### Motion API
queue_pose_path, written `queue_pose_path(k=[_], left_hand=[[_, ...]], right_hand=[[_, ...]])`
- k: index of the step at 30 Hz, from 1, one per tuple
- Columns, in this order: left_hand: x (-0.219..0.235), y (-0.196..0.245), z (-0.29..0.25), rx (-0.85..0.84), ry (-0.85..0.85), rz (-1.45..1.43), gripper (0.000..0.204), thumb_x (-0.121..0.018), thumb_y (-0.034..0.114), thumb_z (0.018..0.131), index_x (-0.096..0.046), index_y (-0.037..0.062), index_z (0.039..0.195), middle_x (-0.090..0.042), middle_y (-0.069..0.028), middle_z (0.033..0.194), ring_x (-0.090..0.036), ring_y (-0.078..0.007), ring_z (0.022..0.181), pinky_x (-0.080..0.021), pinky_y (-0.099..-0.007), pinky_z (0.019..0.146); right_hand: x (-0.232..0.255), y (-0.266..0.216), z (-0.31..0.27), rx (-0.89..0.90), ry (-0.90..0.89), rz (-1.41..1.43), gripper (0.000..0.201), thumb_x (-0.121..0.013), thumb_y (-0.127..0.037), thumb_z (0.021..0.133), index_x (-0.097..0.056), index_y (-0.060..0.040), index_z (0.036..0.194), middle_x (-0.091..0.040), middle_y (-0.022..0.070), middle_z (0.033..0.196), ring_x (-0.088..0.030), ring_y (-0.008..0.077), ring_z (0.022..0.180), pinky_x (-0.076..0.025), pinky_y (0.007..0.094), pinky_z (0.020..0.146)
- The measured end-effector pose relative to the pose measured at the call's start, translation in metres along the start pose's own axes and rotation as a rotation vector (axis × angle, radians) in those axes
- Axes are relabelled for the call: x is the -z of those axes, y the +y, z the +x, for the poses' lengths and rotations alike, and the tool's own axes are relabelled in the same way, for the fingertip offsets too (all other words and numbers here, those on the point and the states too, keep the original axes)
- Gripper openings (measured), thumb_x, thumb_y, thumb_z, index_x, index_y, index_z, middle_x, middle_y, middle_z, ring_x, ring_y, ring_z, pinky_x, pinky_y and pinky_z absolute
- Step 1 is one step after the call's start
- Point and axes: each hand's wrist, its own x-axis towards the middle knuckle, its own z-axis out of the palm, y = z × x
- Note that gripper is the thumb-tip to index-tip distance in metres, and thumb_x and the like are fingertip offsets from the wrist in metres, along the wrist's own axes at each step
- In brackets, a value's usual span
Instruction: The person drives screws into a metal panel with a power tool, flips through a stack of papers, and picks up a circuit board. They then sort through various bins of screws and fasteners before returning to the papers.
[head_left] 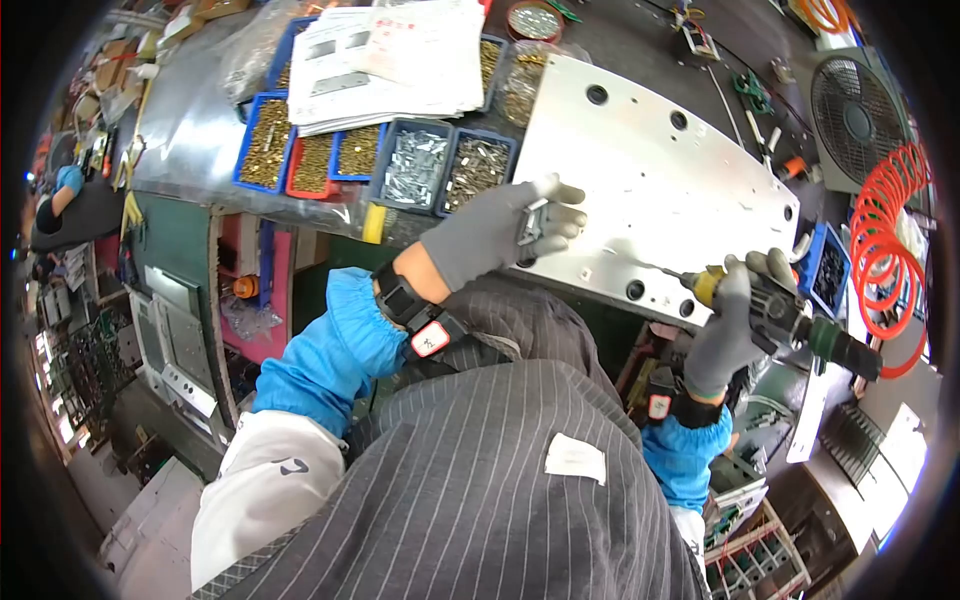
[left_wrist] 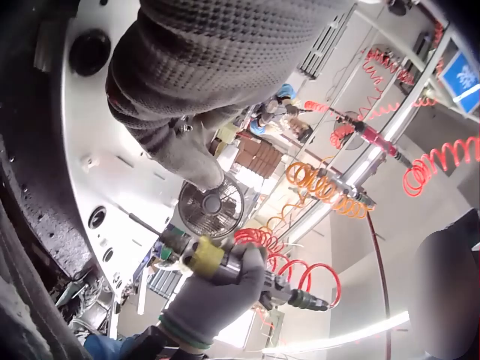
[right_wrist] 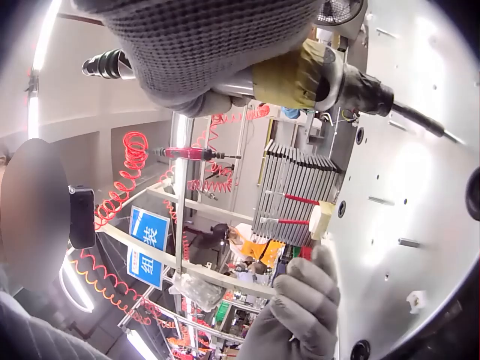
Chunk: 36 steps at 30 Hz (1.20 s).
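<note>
A large silver metal plate (head_left: 650, 170) with round black-rimmed holes lies at the bench's front edge. My left hand (head_left: 500, 228), in a grey glove, is over its near left edge and holds a few small silver metal pieces (head_left: 532, 222) against curled fingers. My gloved right hand (head_left: 728, 325) grips a pneumatic screwdriver (head_left: 775, 310) with yellow tape round its nose. In the right wrist view, the driver's thin bit (right_wrist: 427, 120) points in over the plate. Small slots and studs show on the plate's face.
Blue and red bins (head_left: 265, 140) of brass and silver fasteners stand left of the plate, under papers (head_left: 385, 60). Right of it are a blue bin of dark screws (head_left: 828, 268), a coiled red air hose (head_left: 885, 240) and a fan (head_left: 858, 115).
</note>
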Motion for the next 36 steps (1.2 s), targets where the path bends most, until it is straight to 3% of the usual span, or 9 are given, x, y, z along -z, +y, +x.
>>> queue_pose_path(k=[9, 11, 12, 15, 16, 19, 22, 25, 36], left_hand=[[0.128, 0.067, -0.035, -0.458, 0.524, 0.325, 0.062, -0.042, 0.052, 0.104, -0.063, -0.0044, 0.120, -0.068, -0.0145, 0.116, -0.064, -0.0215, 0.107, -0.048, -0.0325, 0.097], [0.135, 0.070, -0.046, -0.408, 0.491, 0.545, 0.068, -0.037, 0.055, 0.104, -0.059, -0.0053, 0.127, -0.063, -0.0155, 0.126, -0.057, -0.0230, 0.119, -0.040, -0.0348, 0.105], [0.130, 0.069, -0.053, -0.343, 0.456, 0.765, 0.075, -0.031, 0.058, 0.104, -0.054, -0.0062, 0.134, -0.059, -0.0165, 0.135, -0.049, -0.0245, 0.131, -0.033, -0.0371, 0.114], [0.101, 0.075, -0.069, -0.280, 0.458, 0.811, 0.081, -0.025, 0.063, 0.103, -0.049, -0.0045, 0.141, -0.053, -0.0149, 0.143, -0.039, -0.0255, 0.140, -0.021, -0.0357, 0.119], [0.104, 0.077, -0.069, -0.279, 0.418, 0.832, 0.082, -0.023, 0.064, 0.102, -0.049, -0.0029, 0.142, -0.050, -0.0139, 0.146, -0.039, -0.0241, 0.139, -0.023, -0.0345, 0.118], [0.063, 0.084, -0.063, -0.235, 0.554, 0.729, 0.070, -0.034, 0.055, 0.104, -0.050, -0.0026, 0.141, -0.048, -0.0126, 0.148, -0.041, -0.0231, 0.138, -0.028, -0.0359, 0.116], [0.116, 0.067, -0.054, -0.495, 0.400, 0.766, 0.064, -0.034, 0.045, 0.106, -0.045, -0.0057, 0.143, -0.047, -0.0164, 0.149, -0.043, -0.0246, 0.138, -0.031, -0.0360, 0.115], [0.074, 0.057, -0.057, -0.552, 0.528, 0.530, 0.050, -0.043, 0.034, 0.104, -0.053, -0.0050, 0.134, -0.055, -0.0144, 0.138, -0.054, -0.0224, 0.128, -0.051, -0.0311, 0.096], [0.021, -0.028, -0.003, -0.837, 0.675, 0.569, 0.041, -0.048, 0.024, 0.103, -0.058, -0.0071, 0.128, -0.062, -0.0150, 0.125, -0.059, -0.0257, 0.120, -0.047, -0.0357, 0.104]], right_hand=[[0.001, -0.027, 0.029, 0.167, 0.006, -0.007, 0.033, -0.064, -0.001, 0.084, -0.057, 0.0117, 0.114, -0.060, 0.0121, 0.099, -0.061, 0.0182, 0.086, -0.055, 0.0329, 0.080], [0.007, -0.023, 0.039, 0.538, -0.085, -0.422, 0.033, -0.064, -0.002, 0.085, -0.057, 0.0115, 0.115, -0.060, 0.0121, 0.100, -0.062, 0.0185, 0.087, -0.054, 0.0334, 0.082], [0.003, -0.027, 0.038, 0.274, -0.012, -0.184, 0.036, -0.063, -0.001, 0.085, -0.056, 0.0100, 0.118, -0.061, 0.0119, 0.102, -0.062, 0.0193, 0.089, -0.054, 0.0337, 0.084], [-0.003, -0.038, 0.046, 0.140, 0.103, 0.014, 0.038, -0.063, -0.001, 0.085, -0.054, 0.0087, 0.121, -0.061, 0.0120, 0.103, -0.062, 0.0195, 0.089, -0.054, 0.0336, 0.085], [0.027, -0.015, 0.055, 0.036, 0.038, 0.041, 0.026, -0.057, -0.011, 0.098, -0.064, 0.0070, 0.116, -0.060, 0.0127, 0.123, -0.062, 0.0198, 0.107, -0.052, 0.0348, 0.095], [0.054, -0.003, 0.074, 0.239, 0.038, -0.155, 0.032, -0.061, -0.007, 0.094, -0.060, 0.0061, 0.123, -0.063, 0.0105, 0.117, -0.063, 0.0190, 0.100, -0.051, 0.0320, 0.091], [0.038, -0.055, 0.095, 0.283, 0.112, -0.045, 0.040, -0.066, 0.001, 0.086, -0.054, 0.0042, 0.125, -0.062, 0.0098, 0.107, -0.062, 0.0181, 0.095, -0.051, 0.0312, 0.088], [0.068, -0.050, 0.130, 0.341, 0.113, -0.052, 0.043, -0.066, 0.005, 0.083, -0.055, 0.0040, 0.124, -0.062, 0.0097, 0.106, -0.061, 0.0167, 0.094, -0.051, 0.0307, 0.088], [0.201, 0.084, 0.274, 0.202, -0.102, -0.156, 0.039, -0.072, 0.003, 0.082, -0.061, -0.0005, 0.119, -0.063, -0.0001, 0.094, -0.058, 0.0072, 0.082, -0.050, 0.0241, 0.076]])
